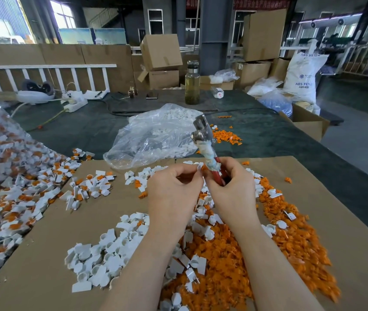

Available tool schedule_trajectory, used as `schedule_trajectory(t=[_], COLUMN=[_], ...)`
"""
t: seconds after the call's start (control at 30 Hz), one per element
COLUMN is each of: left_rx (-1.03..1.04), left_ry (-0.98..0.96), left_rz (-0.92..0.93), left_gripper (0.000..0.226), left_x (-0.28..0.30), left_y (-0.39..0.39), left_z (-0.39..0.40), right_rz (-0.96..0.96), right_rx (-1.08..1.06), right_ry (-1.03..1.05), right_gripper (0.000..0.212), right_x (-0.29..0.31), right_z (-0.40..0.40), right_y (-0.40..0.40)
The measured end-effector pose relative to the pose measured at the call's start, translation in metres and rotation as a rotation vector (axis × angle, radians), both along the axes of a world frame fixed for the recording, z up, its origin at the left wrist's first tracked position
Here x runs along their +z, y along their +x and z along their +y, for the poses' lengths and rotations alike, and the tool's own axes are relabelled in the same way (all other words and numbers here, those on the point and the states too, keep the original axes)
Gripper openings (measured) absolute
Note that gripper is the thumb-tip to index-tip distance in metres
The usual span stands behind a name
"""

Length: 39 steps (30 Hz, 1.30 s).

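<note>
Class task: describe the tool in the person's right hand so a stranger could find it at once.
Start at the brown cardboard sheet in the foreground, strewn with white and orange plastic parts. Over its far middle, the right hand grips a tool pointing up. Unlike the parts around it, it has a silvery metal head and a red handle wrapped in white tape.

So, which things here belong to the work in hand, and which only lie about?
In the job: red-handled tool, small white piece, white parts, orange parts, cardboard sheet.
Lying about: glass bottle, phone, power strip, resin sack.
</note>
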<state>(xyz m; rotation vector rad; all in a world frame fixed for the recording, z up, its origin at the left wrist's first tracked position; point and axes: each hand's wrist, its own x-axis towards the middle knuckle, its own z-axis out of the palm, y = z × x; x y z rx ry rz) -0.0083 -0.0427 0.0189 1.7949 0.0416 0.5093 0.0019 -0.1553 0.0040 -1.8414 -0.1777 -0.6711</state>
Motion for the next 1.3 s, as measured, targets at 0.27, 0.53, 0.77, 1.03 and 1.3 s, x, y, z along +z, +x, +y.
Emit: schedule_trajectory(t=[0.27, 0.53, 0.77, 1.03, 1.3], left_rx=[-0.002, 0.022, -0.057, -0.06, -0.019], left_ry=[0.028, -0.027, -0.379, -0.358, -0.292], left_rz=[-0.019, -0.019, 0.06, 0.021, -0.048], left_gripper=[0.015, 0.011, 0.006, 0.003, 0.009], left_x=[-0.002, -0.006, -0.006, -0.006, -0.009], left_y=[0.002, 0.006, 0.007, 0.005, 0.006], left_z=[0.001, 0.003, 0.008, 0.006, 0.003], right_rz=[0.02, 0.101, 0.102, 0.071, 0.042], right_rx=[0.006, 0.144, 0.132, 0.098, 0.09], right_ry=[-0.006, 0.019, 0.078, 0.004, 0.016], right_gripper=[0.02, 0.02, 0.004, 0.01, 0.006], right_x=[0.0, 0.0, -0.002, -0.002, 0.0], right_z=[0.001, -0.006, -0.005, 0.001, 0.005], right_y=[0.001, 0.003, 0.005, 0.005, 0.004])
